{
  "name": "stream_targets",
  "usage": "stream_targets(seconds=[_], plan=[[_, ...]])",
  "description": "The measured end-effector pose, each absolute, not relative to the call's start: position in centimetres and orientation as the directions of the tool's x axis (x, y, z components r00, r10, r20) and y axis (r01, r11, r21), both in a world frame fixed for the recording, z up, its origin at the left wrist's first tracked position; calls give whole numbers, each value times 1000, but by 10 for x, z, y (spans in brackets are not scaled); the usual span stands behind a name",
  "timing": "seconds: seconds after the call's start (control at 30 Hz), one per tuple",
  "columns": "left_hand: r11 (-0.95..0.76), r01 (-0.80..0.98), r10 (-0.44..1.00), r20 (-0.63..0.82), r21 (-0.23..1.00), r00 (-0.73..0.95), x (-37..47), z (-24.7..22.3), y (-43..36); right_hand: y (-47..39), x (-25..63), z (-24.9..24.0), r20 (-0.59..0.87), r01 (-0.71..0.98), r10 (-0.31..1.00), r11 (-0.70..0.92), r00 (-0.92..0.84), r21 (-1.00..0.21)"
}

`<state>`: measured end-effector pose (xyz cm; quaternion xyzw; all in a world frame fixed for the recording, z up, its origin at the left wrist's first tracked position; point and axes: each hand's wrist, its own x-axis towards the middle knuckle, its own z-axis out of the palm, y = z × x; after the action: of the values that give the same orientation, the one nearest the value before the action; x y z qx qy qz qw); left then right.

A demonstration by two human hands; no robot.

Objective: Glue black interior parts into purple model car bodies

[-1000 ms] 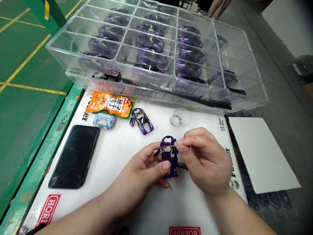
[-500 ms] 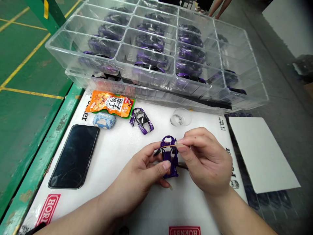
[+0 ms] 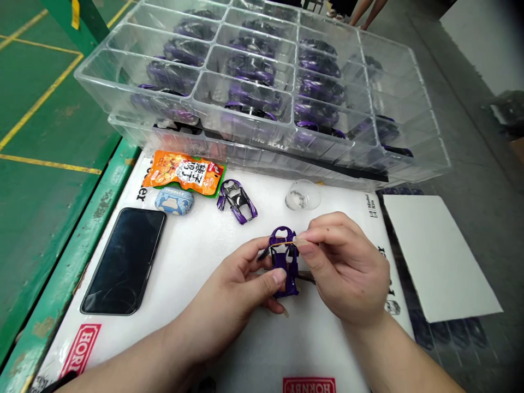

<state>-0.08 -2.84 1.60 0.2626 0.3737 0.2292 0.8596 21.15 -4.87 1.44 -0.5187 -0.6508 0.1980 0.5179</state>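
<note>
My left hand (image 3: 249,281) is closed around a purple toy car body (image 3: 282,262), held upright with its window openings showing. Its thumb presses on the lower part of the shell. Pinched between the thumb and forefinger of my right hand (image 3: 347,262) is a thin orange stick (image 3: 282,243), which lies across the upper part of the shell. A dark slim tool, partly hidden, juts out below the right fingers. Beyond my hands, a second purple car body (image 3: 237,202) lies on the white covered surface (image 3: 196,245), with a small clear cup (image 3: 302,195) to its right.
A clear compartment tray (image 3: 241,120) full of purple car bodies spans the back, stacked on another. To the left lie a black phone (image 3: 123,262), a blue earphone case (image 3: 174,201) and an orange snack packet (image 3: 184,173). White card (image 3: 442,256) is at the right; a person's legs show behind.
Hardly anything differs. The hands keep their hold on the car body and the orange stick, whose tip end by my right fingers sits very slightly higher.
</note>
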Motion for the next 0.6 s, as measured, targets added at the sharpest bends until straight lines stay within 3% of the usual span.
stream_targets(seconds=[0.6], plan=[[755, -202, 590, -511, 624, 626, -2, 14, -28, -49, 213, 15, 459, 463, 885, 378, 73, -802]])
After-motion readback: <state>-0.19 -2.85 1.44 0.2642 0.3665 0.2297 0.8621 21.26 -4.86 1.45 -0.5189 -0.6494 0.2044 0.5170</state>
